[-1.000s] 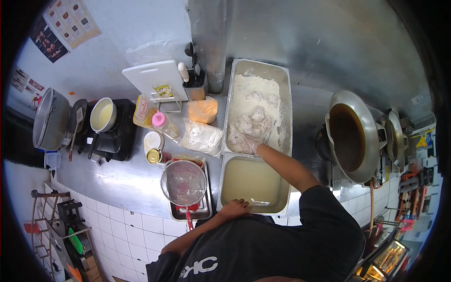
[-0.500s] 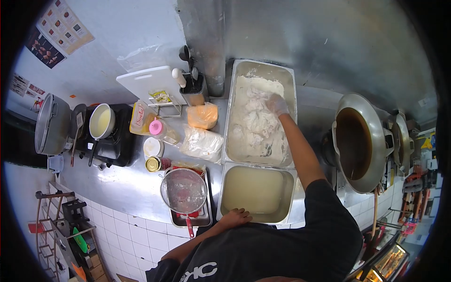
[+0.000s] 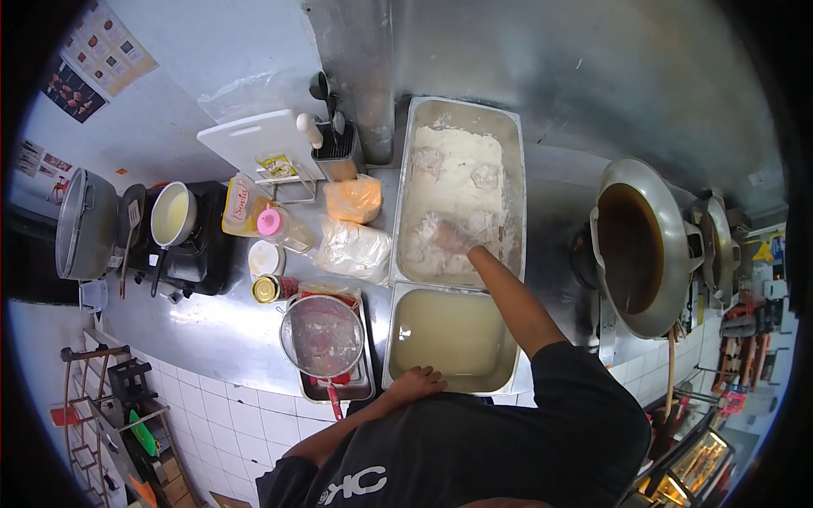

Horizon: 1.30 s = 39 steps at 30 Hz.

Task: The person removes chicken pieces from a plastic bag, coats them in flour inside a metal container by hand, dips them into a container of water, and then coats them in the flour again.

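Observation:
My right hand (image 3: 455, 239), in a clear glove, is down in the white flour (image 3: 461, 190) of a deep metal tray (image 3: 519, 195). It touches a flour-coated lump (image 3: 428, 227); flour and blur hide its fingertips. Several other coated pieces lie in the flour, among them a lump (image 3: 485, 176) near the far right side. Closer to me stands a metal pan (image 3: 513, 360) of cloudy, pale liquid (image 3: 449, 334). My bare left hand (image 3: 417, 384) is at this pan's near left corner, its fingers curled over the rim.
On the right stands a large wok (image 3: 675, 254) of dark liquid. Left of the trays are a strainer (image 3: 322, 336) over a tray, a bag of white powder (image 3: 354, 250), an orange-filled bag (image 3: 354, 200) and a pink-lidded bottle (image 3: 279, 227). A saucepan (image 3: 174, 213) sits on a stove further left.
My right hand has moved nearer to me within the flour. Coated pieces now show separately at the tray's far end. My left hand stays at the pan's rim, and the view has shifted slightly.

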Each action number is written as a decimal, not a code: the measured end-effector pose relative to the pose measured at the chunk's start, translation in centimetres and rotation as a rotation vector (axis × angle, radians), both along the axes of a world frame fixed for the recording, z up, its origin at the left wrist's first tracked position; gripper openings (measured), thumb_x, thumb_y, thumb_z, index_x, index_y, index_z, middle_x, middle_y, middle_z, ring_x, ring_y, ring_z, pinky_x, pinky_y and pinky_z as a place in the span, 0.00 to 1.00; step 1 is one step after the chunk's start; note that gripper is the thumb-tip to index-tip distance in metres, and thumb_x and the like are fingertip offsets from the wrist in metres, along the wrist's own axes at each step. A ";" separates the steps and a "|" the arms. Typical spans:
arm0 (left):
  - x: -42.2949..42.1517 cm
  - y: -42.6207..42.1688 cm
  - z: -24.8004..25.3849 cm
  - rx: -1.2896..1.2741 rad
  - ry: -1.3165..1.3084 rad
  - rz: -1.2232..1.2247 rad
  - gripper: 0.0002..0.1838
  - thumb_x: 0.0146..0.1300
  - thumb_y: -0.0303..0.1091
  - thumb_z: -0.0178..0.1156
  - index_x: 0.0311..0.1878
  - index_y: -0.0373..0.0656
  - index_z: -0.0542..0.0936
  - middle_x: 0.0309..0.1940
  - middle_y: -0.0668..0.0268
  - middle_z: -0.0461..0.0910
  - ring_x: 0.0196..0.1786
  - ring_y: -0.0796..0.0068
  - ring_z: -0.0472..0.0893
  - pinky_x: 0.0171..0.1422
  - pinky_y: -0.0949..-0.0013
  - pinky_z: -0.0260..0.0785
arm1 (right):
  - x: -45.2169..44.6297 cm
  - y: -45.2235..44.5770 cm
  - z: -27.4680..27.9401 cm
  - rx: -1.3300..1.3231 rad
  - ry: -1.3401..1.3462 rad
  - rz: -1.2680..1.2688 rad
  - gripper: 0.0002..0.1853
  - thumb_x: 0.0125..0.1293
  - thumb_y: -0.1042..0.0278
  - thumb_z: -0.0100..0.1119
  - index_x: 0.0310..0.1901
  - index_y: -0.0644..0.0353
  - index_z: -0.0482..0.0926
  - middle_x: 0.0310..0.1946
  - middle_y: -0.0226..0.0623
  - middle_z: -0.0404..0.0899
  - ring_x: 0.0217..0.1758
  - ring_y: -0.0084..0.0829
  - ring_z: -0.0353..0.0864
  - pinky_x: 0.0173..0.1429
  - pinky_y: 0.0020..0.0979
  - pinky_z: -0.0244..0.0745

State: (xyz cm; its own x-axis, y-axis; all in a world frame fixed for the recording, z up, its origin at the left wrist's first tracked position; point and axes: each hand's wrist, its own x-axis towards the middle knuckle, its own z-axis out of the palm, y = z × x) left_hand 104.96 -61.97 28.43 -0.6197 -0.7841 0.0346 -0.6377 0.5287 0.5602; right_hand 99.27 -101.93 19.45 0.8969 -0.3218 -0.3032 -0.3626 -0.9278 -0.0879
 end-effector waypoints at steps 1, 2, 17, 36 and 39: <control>-0.1 0.1 0.1 -0.004 0.001 -0.001 0.14 0.59 0.37 0.58 0.49 0.51 0.76 0.40 0.70 0.76 0.46 0.68 0.79 0.46 0.63 0.77 | -0.4 1.1 0.2 -0.187 0.145 0.209 0.16 0.63 0.60 0.56 0.25 0.65 0.80 0.29 0.51 0.82 0.36 0.53 0.82 0.48 0.50 0.77; 0.0 0.2 0.2 -0.009 0.026 0.013 0.13 0.59 0.37 0.58 0.48 0.51 0.76 0.40 0.70 0.76 0.46 0.68 0.79 0.46 0.63 0.77 | -1.0 2.0 0.4 -0.193 0.144 0.210 0.16 0.63 0.60 0.56 0.25 0.65 0.80 0.29 0.51 0.82 0.36 0.53 0.82 0.48 0.50 0.77; 0.0 0.4 -1.1 0.019 0.045 0.012 0.15 0.59 0.38 0.58 0.50 0.53 0.76 0.42 0.70 0.75 0.47 0.70 0.78 0.47 0.64 0.76 | -3.9 -19.9 2.2 0.115 0.221 -0.752 0.25 0.65 0.52 0.53 0.58 0.61 0.77 0.61 0.52 0.75 0.68 0.46 0.71 0.71 0.45 0.63; 0.2 0.0 -0.1 -0.004 0.067 0.003 0.14 0.58 0.37 0.58 0.49 0.52 0.76 0.40 0.69 0.76 0.46 0.68 0.79 0.45 0.64 0.76 | -8.5 -4.3 -1.5 0.574 -0.465 -0.676 0.13 0.65 0.66 0.53 0.33 0.70 0.76 0.29 0.44 0.80 0.32 0.41 0.80 0.42 0.45 0.77; -0.1 0.5 -1.4 -0.058 0.030 0.002 0.15 0.59 0.37 0.57 0.50 0.52 0.75 0.42 0.69 0.75 0.46 0.68 0.79 0.44 0.64 0.76 | -5.4 -9.5 -0.2 0.478 -0.401 -0.588 0.14 0.65 0.62 0.54 0.31 0.66 0.78 0.29 0.43 0.81 0.34 0.42 0.82 0.45 0.46 0.77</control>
State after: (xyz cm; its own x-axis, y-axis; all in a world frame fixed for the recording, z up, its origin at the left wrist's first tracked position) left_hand 104.82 -61.47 27.04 -0.6164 -0.7813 0.0984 -0.6222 0.5598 0.5472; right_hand 93.85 -111.44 19.23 0.6925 -0.6870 -0.2203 -0.6314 -0.4293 -0.6458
